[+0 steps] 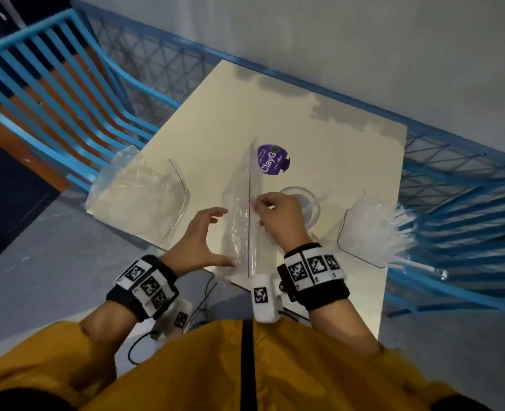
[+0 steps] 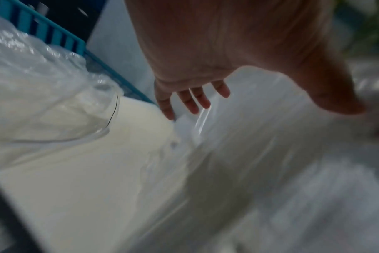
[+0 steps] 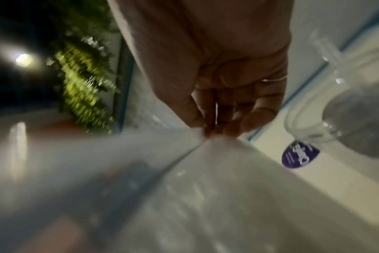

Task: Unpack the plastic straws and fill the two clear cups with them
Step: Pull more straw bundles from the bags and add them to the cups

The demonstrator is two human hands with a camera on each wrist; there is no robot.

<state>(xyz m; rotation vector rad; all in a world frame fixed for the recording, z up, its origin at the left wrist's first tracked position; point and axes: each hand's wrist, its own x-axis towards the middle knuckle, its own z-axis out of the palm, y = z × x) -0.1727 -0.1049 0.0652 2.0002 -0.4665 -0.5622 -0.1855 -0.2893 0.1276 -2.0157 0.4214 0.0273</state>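
A long clear plastic straw wrapper (image 1: 239, 221) lies lengthwise on the middle of the cream table (image 1: 215, 120). My right hand (image 1: 256, 203) pinches its raised edge between thumb and fingertips (image 3: 208, 131). My left hand (image 1: 215, 237) is open beside the wrapper's left side, fingers (image 2: 193, 102) straight and spread, thumb near its lower part. One clear cup (image 1: 310, 203) stands upright just behind my right hand, also seen in the right wrist view (image 3: 346, 111). A bundle of white straws (image 1: 375, 229) lies at the table's right edge. I cannot make out a second cup.
A heap of crumpled clear plastic (image 1: 132, 194) sits at the table's left edge. A purple round sticker (image 1: 272, 160) is stuck on the tabletop beyond the wrapper. Blue slatted chairs (image 1: 52, 84) and a blue mesh rail (image 1: 453, 161) surround the table.
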